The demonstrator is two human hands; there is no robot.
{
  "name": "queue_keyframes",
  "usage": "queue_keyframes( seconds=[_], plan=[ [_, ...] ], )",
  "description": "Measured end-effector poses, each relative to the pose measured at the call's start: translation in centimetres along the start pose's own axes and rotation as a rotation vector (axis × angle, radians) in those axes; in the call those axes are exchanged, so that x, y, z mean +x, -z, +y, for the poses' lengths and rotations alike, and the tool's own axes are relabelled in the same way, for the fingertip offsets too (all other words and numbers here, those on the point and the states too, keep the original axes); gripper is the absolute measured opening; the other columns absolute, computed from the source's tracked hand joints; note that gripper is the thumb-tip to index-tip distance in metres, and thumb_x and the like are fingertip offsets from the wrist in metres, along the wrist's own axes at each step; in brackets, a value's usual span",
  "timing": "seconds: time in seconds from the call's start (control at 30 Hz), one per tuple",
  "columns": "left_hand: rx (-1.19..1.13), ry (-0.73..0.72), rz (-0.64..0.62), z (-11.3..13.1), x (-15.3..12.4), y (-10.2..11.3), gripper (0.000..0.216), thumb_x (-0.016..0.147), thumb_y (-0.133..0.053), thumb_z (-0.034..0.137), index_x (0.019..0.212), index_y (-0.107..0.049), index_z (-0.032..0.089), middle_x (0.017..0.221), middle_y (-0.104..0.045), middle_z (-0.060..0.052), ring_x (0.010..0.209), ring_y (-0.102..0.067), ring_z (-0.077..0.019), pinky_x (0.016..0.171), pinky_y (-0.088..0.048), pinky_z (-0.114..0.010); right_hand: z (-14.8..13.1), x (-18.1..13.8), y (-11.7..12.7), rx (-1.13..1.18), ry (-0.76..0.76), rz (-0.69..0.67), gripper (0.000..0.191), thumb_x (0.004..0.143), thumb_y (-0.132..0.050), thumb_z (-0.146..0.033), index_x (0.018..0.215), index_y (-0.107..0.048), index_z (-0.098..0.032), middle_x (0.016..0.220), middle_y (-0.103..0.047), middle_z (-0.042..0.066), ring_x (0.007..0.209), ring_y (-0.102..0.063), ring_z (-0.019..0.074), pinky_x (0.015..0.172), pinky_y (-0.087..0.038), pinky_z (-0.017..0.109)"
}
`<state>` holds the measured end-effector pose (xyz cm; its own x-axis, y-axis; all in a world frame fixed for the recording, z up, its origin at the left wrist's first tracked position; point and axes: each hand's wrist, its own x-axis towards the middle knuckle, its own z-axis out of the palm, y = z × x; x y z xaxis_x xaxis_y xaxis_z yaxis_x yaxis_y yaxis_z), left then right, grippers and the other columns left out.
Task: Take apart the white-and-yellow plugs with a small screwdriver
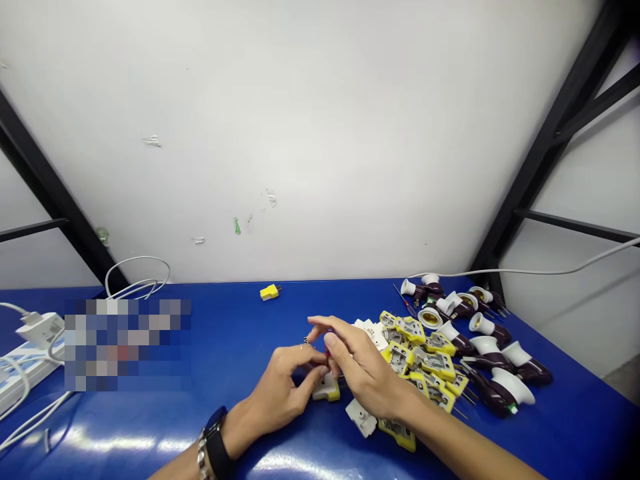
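My right hand (367, 373) has thumb and fingers closed on a small red-purple screwdriver (329, 341), held roughly upright and mostly hidden by the fingers. Beneath its lower end sits a white and yellow plug (327, 389) on the blue table. Close by, my left hand (295, 380) pinches thumb and fingertips together just above that plug; what lies between them is hidden. A few tiny dark metal pieces (306, 341) show behind the left fingers. To the right of my right hand, several open yellow plug housings (437, 365) are heaped, with a white cover (361, 418) nearer me.
Several dark lamp holders with white sockets (525, 360) lie at the right. Another screwdriver (409, 307) rests behind the heap. One yellow plug (270, 292) lies near the back wall. White cables and a power strip (20, 383) occupy the left, beside a blurred patch.
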<state>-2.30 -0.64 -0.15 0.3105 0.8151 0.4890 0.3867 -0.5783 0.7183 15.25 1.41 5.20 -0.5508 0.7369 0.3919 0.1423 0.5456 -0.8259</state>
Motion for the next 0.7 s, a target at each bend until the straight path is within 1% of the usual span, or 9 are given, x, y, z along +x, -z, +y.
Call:
queue_keyframes(
  seconds=[0.07, 0.13, 0.2, 0.23, 0.33, 0.4, 0.5, 0.6, 0.7],
  plan=[
    [0.015, 0.032, 0.017, 0.0, 0.0, 0.0, 0.018, 0.092, -0.058, 0.022, 0.08, -0.07, 0.017, 0.071, -0.073, -0.002, 0.062, -0.062, -0.0145, 0.063, -0.048, -0.025, 0.0, 0.0, 0.0, -0.035, 0.024, 0.006, 0.037, 0.103, -0.048, -0.033, 0.137, -0.055, -0.022, 0.115, -0.067, 0.007, 0.073, -0.06, 0.0132, 0.068, -0.051, 0.027],
    [0.042, 0.057, 0.059, 0.0, 0.1, 0.0, 0.016, 0.089, -0.064, 0.027, 0.077, -0.069, 0.017, 0.068, -0.07, -0.001, 0.058, -0.058, -0.0139, 0.058, -0.045, -0.024, 0.0, 0.1, 0.0, -0.063, 0.041, 0.033, 0.029, 0.1, -0.053, -0.032, 0.126, -0.062, -0.021, 0.106, -0.068, 0.005, 0.075, -0.06, 0.0144, 0.069, -0.05, 0.027],
    [0.055, 0.041, 0.068, 0.0, 0.1, 0.0, 0.014, 0.088, -0.066, 0.028, 0.08, -0.069, 0.017, 0.071, -0.07, -0.001, 0.062, -0.059, -0.0147, 0.06, -0.045, -0.024, 0.1, 0.1, 0.0, -0.067, 0.044, 0.045, 0.021, 0.101, -0.051, -0.03, 0.11, -0.068, -0.02, 0.094, -0.069, 0.004, 0.078, -0.061, 0.0155, 0.07, -0.049, 0.027],
    [0.052, 0.018, 0.056, 0.1, 0.1, 0.0, 0.012, 0.09, -0.064, 0.026, 0.082, -0.069, 0.018, 0.074, -0.071, -0.002, 0.066, -0.061, -0.0156, 0.063, -0.046, -0.025, 0.1, 0.1, -0.1, -0.062, 0.036, 0.034, 0.022, 0.102, -0.049, -0.03, 0.107, -0.068, -0.019, 0.092, -0.069, 0.004, 0.079, -0.062, 0.0159, 0.07, -0.05, 0.027],
    [0.04, -0.034, 0.034, 0.0, 0.1, -0.1, 0.018, 0.094, -0.056, 0.022, 0.087, -0.071, 0.02, 0.081, -0.074, -0.002, 0.074, -0.064, -0.0168, 0.069, -0.047, -0.026, 0.2, 0.1, 0.0, -0.04, -0.005, -0.021, 0.028, 0.103, -0.048, -0.03, 0.125, -0.062, -0.02, 0.103, -0.069, 0.005, 0.079, -0.063, 0.0152, 0.071, -0.051, 0.027],
    [0.073, -0.01, 0.07, -0.2, 0.0, -0.3, 0.017, 0.093, -0.059, 0.025, 0.081, -0.07, 0.019, 0.074, -0.07, -0.001, 0.067, -0.06, -0.0153, 0.064, -0.045, -0.025, 0.2, 0.1, 0.1, -0.003, -0.039, -0.024, 0.034, 0.101, -0.053, -0.032, 0.134, -0.056, -0.021, 0.107, -0.068, 0.005, 0.075, -0.062, 0.0141, 0.068, -0.052, 0.027],
    [0.129, 0.068, 0.103, -0.4, 0.0, -0.4, 0.016, 0.086, -0.07, 0.029, 0.075, -0.063, 0.019, 0.067, -0.064, 0.002, 0.06, -0.053, -0.0133, 0.058, -0.041, -0.024, 0.3, 0.3, 0.1, 0.051, -0.073, 0.005, 0.024, 0.1, -0.056, -0.034, 0.119, -0.062, -0.02, 0.094, -0.068, 0.002, 0.07, -0.061, 0.0132, 0.062, -0.05, 0.025],
    [0.176, 0.073, 0.031, -0.2, -0.1, 0.1, 0.021, 0.077, -0.079, 0.031, 0.087, -0.064, 0.02, 0.08, -0.066, 0.002, 0.07, -0.057, -0.0156, 0.067, -0.045, -0.026, 0.3, 0.3, 0.1, 0.069, -0.085, 0.023, 0.019, 0.102, -0.053, -0.035, 0.105, -0.065, -0.02, 0.081, -0.066, 0.0, 0.065, -0.059, 0.0123, 0.061, -0.049, 0.024],
    [0.222, 0.017, -0.074, 0.0, -0.3, 0.9, 0.042, 0.072, -0.083, 0.035, 0.107, -0.064, 0.021, 0.095, -0.068, -0.001, 0.083, -0.061, -0.02, 0.076, -0.048, -0.03, 0.6, 0.3, 0.2, 0.135, -0.109, 0.069, 0.022, 0.102, -0.053, -0.039, 0.107, -0.063, -0.02, 0.08, -0.065, -0.001, 0.06, -0.057, 0.0112, 0.058, -0.048, 0.024]
  ],
)
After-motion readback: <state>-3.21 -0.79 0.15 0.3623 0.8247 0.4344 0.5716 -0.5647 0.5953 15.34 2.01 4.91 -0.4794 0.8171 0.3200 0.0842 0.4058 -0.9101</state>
